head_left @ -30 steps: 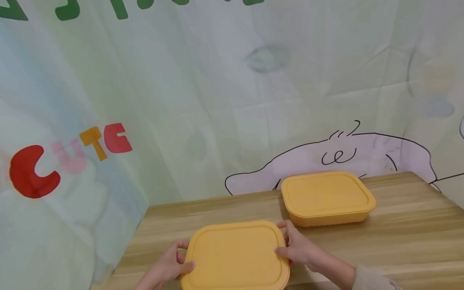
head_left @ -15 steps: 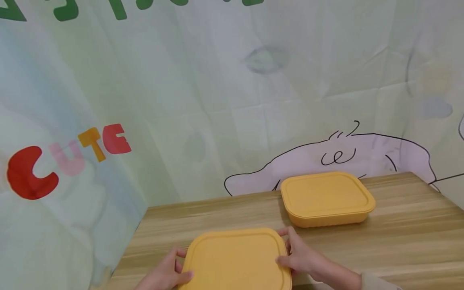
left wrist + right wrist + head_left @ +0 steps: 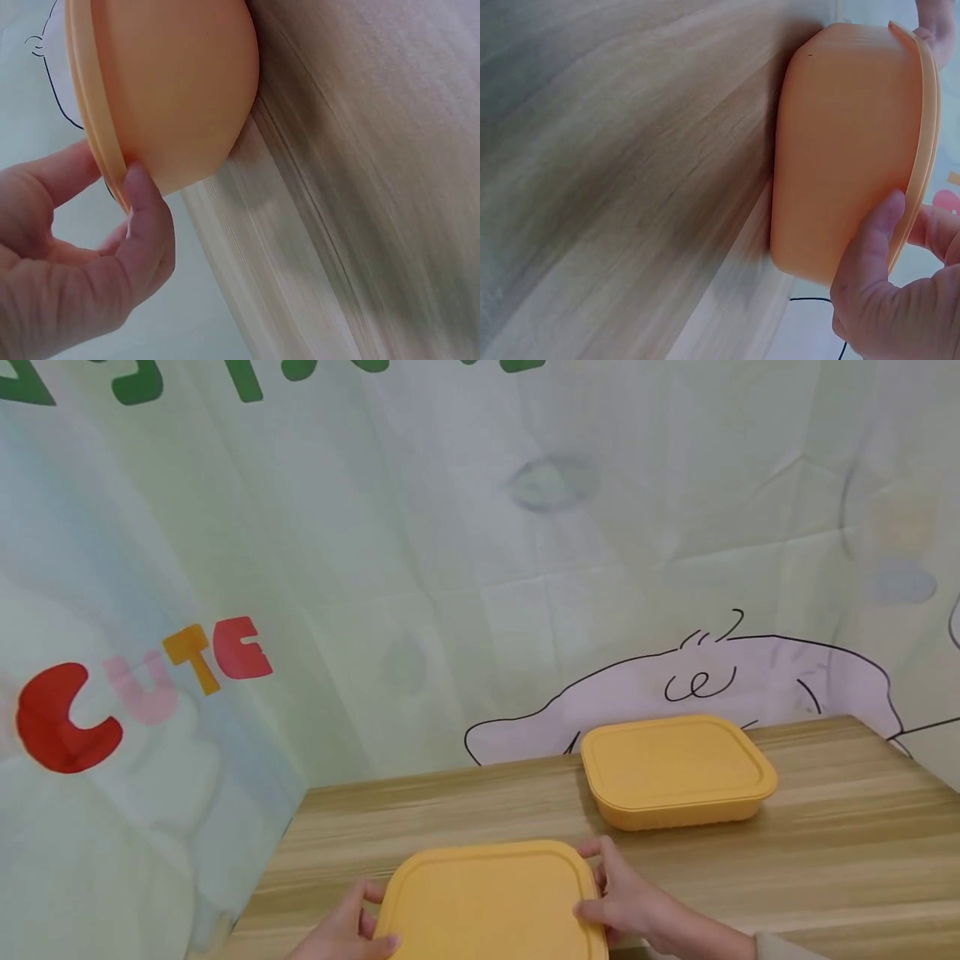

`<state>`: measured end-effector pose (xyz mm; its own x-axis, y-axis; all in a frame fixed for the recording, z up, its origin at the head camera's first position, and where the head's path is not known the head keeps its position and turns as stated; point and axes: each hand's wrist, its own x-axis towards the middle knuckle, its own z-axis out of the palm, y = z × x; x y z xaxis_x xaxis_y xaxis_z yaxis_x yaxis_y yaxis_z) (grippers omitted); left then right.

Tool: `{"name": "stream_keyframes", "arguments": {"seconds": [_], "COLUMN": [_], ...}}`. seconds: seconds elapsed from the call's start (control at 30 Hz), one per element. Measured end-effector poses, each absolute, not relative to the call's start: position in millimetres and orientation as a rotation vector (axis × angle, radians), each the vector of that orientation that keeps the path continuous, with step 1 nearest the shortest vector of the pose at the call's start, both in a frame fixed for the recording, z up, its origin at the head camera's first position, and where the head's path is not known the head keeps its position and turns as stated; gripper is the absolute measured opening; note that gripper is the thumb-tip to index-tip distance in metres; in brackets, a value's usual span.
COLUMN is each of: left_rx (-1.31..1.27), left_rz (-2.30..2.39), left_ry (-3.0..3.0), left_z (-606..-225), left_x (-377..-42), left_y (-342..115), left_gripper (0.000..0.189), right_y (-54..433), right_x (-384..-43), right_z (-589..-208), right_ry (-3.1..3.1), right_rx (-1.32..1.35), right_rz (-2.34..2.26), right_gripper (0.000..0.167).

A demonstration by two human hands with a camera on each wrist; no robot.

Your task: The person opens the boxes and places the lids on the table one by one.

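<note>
A yellow rectangular lidded food container (image 3: 491, 906) stands at the bottom of the head view, its near edge cut off. My left hand (image 3: 347, 931) grips the rim at its left side, thumb on top of the lid. On the opposite side my right hand (image 3: 628, 900) holds the rim the same way. In the left wrist view the fingers (image 3: 146, 217) curl under the rim beside the container's smooth wall (image 3: 180, 82). The right wrist view has the container's base (image 3: 832, 157) down at the wooden surface, lid on. What lies inside is hidden.
A second yellow lidded container (image 3: 678, 768) sits farther back on the right of the wooden table (image 3: 832, 852). Behind the table hangs a printed curtain (image 3: 450, 568) with coloured letters and a cartoon figure, reaching down to the back edge.
The near container has come toward me, lower in the head view, with both hands keeping their grip on its rim. The far container has stayed in place.
</note>
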<state>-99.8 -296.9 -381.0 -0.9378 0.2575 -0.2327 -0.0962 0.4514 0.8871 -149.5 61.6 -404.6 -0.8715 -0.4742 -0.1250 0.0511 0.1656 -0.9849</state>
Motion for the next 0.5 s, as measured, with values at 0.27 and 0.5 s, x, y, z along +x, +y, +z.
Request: {"name": "stream_keyframes", "arguments": {"seconds": [0.27, 0.5], "left_rx": [0.132, 0.024], "left_rz": [1.447, 1.364], "left_ry": [2.37, 2.395], "left_z": [-386.4, -386.6], "left_x": [-97.8, -95.2], "left_y": [-300.5, -298.4], "left_gripper": [0.065, 0.072], "right_y": [62.5, 64.2], "right_x": [-145.0, -142.6], "right_z": [-405.5, -406.5], "right_ry": [1.976, 1.952], "right_rx": [-0.342, -0.34], "right_rz": [-1.784, -1.791], "right_gripper": [0.065, 0.066]}}
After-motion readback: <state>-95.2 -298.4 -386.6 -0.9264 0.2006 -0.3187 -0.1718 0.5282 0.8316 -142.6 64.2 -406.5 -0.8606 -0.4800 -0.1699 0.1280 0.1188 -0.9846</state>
